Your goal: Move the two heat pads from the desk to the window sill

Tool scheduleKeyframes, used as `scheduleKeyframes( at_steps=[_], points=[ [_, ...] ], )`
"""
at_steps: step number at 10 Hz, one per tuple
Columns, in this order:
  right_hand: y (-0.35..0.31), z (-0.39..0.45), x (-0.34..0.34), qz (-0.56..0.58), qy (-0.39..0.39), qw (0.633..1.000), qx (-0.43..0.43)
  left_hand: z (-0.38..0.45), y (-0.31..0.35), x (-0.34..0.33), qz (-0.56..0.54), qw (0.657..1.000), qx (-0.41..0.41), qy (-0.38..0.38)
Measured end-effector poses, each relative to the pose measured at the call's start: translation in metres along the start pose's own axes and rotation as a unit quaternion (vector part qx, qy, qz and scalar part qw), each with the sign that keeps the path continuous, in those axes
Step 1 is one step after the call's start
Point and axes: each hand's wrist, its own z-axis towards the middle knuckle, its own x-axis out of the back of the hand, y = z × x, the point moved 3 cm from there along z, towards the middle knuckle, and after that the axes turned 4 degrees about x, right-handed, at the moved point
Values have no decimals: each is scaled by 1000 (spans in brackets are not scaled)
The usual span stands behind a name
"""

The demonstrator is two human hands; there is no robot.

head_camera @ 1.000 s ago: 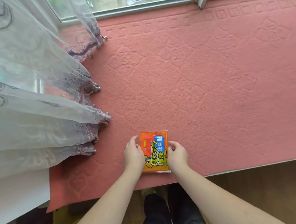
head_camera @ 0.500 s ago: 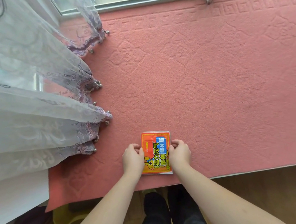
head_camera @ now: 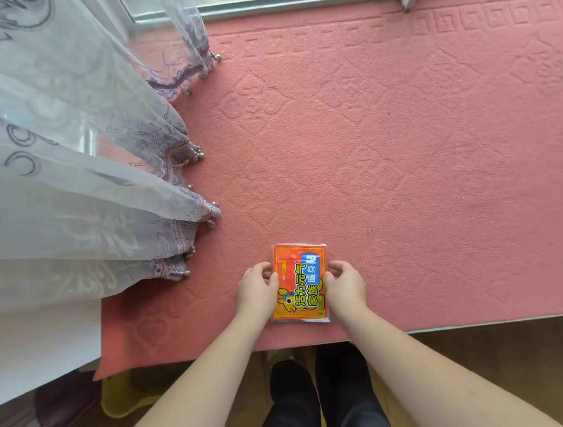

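The pink mat (head_camera: 405, 153) covers the window sill; the sheer curtain (head_camera: 62, 165) hangs at ten o'clock, clear of the work. The heat pad packet (head_camera: 299, 282) lies flat near the sill's six o'clock edge, long axis twelve-to-six. Left hand (head_camera: 257, 293) and right hand (head_camera: 345, 284) pinch its side edges, equally near. Whether two packets are stacked cannot be told.

Pink mat (head_camera: 405, 153) bare right of and beyond hands; curtain (head_camera: 74, 185) crowds left side.
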Motion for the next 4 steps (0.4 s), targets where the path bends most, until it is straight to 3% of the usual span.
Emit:
scheduleKeyframes(
  at_steps=[2,3,4],
  points=[
    [-16,-24,35,-81,-13,993,83,-27,-1,21,-9,999,32,26],
    [-29,-47,50,-134,-66,980,128,-49,-1,34,27,999,14,-26],
    [-42,-76,63,-219,-121,953,169,-78,5,52,132,989,-41,-60]
  ],
)
